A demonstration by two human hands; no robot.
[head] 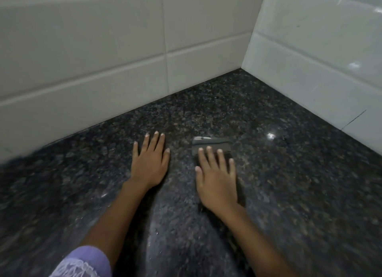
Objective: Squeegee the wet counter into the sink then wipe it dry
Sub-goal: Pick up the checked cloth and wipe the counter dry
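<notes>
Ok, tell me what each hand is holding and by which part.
Neither grips anything. The left hand lies flat on the dark speckled granite counter; the right hand presses straight fingers on a small grey flat pad.

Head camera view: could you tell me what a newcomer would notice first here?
Two bare hands lie flat on the dark speckled counter near the white-tiled corner. The left hand rests on bare stone; the right hand presses straight fingers on a small grey squeegee.
</notes>
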